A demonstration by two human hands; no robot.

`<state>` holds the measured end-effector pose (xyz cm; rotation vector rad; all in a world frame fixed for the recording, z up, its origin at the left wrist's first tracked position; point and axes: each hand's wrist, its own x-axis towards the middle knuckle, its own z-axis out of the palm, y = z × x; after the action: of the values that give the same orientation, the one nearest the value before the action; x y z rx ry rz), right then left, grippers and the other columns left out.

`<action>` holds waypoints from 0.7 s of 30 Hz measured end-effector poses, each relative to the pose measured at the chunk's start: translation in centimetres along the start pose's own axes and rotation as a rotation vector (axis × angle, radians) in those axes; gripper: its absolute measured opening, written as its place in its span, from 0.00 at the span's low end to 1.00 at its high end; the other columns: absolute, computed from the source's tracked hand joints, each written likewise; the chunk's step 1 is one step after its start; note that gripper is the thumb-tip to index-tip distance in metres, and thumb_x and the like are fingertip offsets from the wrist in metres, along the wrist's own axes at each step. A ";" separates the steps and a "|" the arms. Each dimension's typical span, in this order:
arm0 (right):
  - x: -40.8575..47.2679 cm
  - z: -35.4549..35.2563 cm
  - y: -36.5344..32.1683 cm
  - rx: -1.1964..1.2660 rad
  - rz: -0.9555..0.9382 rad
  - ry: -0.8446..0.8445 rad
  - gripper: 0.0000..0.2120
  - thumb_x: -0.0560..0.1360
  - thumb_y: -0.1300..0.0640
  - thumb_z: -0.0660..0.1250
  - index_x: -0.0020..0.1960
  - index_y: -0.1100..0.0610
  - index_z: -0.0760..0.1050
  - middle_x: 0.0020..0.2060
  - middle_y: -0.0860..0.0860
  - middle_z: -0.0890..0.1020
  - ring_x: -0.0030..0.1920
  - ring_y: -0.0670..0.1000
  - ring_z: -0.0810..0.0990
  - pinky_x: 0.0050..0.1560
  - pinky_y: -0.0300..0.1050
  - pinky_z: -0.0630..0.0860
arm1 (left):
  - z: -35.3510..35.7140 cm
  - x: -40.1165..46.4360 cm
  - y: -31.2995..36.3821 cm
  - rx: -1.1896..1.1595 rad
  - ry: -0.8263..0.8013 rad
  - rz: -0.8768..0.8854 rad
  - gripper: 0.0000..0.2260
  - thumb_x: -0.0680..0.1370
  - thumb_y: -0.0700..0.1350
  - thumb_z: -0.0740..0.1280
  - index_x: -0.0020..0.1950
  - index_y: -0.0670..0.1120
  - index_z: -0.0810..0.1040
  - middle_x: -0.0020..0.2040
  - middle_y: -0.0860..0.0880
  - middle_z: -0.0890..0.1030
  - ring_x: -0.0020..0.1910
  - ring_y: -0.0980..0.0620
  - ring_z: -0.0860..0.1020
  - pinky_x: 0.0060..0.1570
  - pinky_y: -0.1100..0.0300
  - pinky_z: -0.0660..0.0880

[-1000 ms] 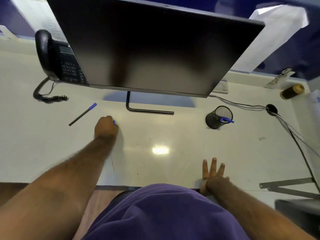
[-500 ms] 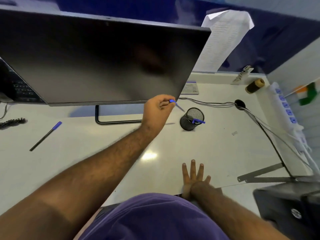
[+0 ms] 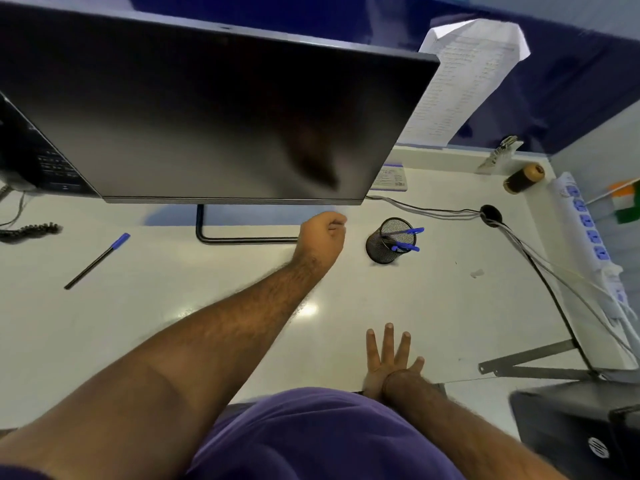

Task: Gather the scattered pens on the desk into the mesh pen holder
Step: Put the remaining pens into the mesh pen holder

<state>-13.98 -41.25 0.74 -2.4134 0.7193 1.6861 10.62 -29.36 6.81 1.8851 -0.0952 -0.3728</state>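
Note:
The black mesh pen holder (image 3: 382, 249) stands right of the monitor stand on the white desk (image 3: 173, 306). Two blue-capped pens (image 3: 407, 239) lean out of it to the right. My left hand (image 3: 323, 237) hovers just left of the holder, fingers curled into a fist with nothing seen in it. One black pen with a blue cap (image 3: 97, 260) lies on the desk at the left. My right hand (image 3: 388, 358) rests flat at the desk's front edge, fingers spread.
A large dark monitor (image 3: 207, 116) overhangs the desk on a thin black stand (image 3: 242, 239). A black phone (image 3: 31, 161) sits far left. Cables (image 3: 519, 251), a power strip (image 3: 588, 237) and a thread spool (image 3: 523, 177) crowd the right. A black printer (image 3: 581, 431) is bottom right.
My left hand carried a blue-capped pen from the left to the holder and let it go; the holder now shows two pens. The hand has drawn back slightly.

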 end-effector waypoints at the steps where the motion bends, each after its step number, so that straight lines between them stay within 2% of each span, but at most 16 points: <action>1: 0.0 0.0 -0.2 -0.001 0.003 -0.006 0.69 0.70 0.32 0.74 0.70 0.42 0.11 0.66 0.56 0.10 0.71 0.69 0.14 0.72 0.81 0.30 | -2.0 0.0 -1.6 0.066 0.075 -0.020 0.08 0.81 0.39 0.67 0.58 0.43 0.84 0.55 0.46 0.86 0.47 0.54 0.81 0.51 0.67 0.75; 6: 0.2 -0.4 -0.6 0.018 0.036 -0.029 0.65 0.73 0.38 0.72 0.73 0.43 0.14 0.68 0.56 0.11 0.74 0.70 0.17 0.74 0.80 0.34 | -15.1 -0.6 -10.8 0.380 0.441 -0.264 0.12 0.84 0.44 0.65 0.66 0.43 0.80 0.62 0.42 0.83 0.60 0.40 0.81 0.65 0.46 0.78; 9: 0.1 -0.3 -0.8 -0.005 0.027 -0.025 0.65 0.73 0.36 0.72 0.70 0.43 0.13 0.67 0.57 0.11 0.74 0.70 0.18 0.75 0.79 0.35 | -22.6 -1.9 -15.1 0.673 0.576 -0.293 0.17 0.80 0.44 0.64 0.68 0.41 0.76 0.66 0.37 0.79 0.64 0.35 0.77 0.67 0.41 0.75; 12: 0.4 -0.1 -0.8 -0.018 0.036 -0.032 0.66 0.71 0.34 0.72 0.69 0.43 0.12 0.66 0.57 0.10 0.74 0.70 0.18 0.76 0.79 0.35 | -27.4 -2.4 -17.8 0.897 0.437 -0.314 0.21 0.75 0.41 0.66 0.67 0.36 0.72 0.66 0.32 0.76 0.63 0.31 0.74 0.65 0.38 0.74; 15: 0.7 0.2 -0.7 -0.027 0.055 -0.009 0.61 0.74 0.36 0.68 0.74 0.44 0.15 0.63 0.56 0.09 0.74 0.70 0.18 0.76 0.79 0.37 | -29.5 -2.2 -17.7 0.936 0.305 -0.295 0.14 0.76 0.36 0.65 0.61 0.37 0.76 0.58 0.34 0.79 0.58 0.31 0.77 0.59 0.39 0.77; 18: 0.8 0.1 -0.8 -0.015 0.064 -0.006 0.62 0.73 0.38 0.69 0.74 0.44 0.15 0.65 0.56 0.10 0.75 0.70 0.18 0.76 0.79 0.38 | -29.1 -2.5 -17.2 1.027 0.222 -0.256 0.10 0.77 0.33 0.64 0.54 0.40 0.81 0.53 0.36 0.80 0.54 0.33 0.78 0.51 0.40 0.80; 21: 0.8 0.3 -0.3 -0.036 0.093 -0.010 0.64 0.72 0.35 0.70 0.71 0.44 0.13 0.65 0.57 0.10 0.74 0.71 0.18 0.76 0.80 0.39 | -26.0 -3.2 -17.2 1.144 0.070 -0.096 0.09 0.77 0.35 0.66 0.56 0.42 0.82 0.52 0.40 0.79 0.53 0.36 0.78 0.49 0.43 0.81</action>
<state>-13.84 -41.19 -0.17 -2.4286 0.8184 1.7585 13.43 0.85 -0.85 3.0383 -0.1984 -0.3400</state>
